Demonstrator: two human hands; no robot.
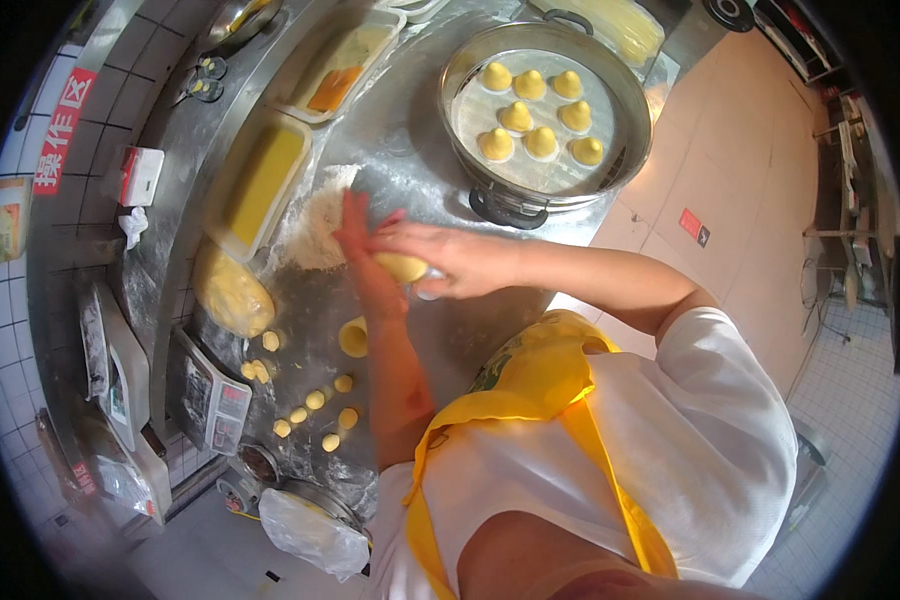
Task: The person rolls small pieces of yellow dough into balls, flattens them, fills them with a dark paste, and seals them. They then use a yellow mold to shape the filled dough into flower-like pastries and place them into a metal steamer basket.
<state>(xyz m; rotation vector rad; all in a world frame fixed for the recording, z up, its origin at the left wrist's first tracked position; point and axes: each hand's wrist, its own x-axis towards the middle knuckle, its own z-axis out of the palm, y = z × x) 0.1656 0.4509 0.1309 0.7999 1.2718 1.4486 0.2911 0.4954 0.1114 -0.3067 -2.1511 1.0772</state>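
A smooth yellow dough piece point(400, 267) is pressed between my two hands above the floured steel worktop point(465, 322). My left hand point(360, 244) lies along its far-left side, fingers stretched out and blurred. From the right, my right hand point(450, 259) curls over the dough, partly hiding it. Something small and pale shows under the right fingers; I cannot tell what. Beside my left forearm lies a thick yellow dough roll point(353, 337), partly covered by the arm. Small dough balls point(315, 399) are scattered nearer me. Loose flour point(315, 232) is heaped beyond my left hand.
A round metal steamer point(487, 184) holds several cone-shaped yellow buns point(516, 118). Along the left stand a tub of yellow filling point(266, 184), another plastic tub point(390, 45), a bagged dough lump point(232, 289) and a digital scale point(221, 409). A plastic-covered container point(311, 529) sits at the bottom.
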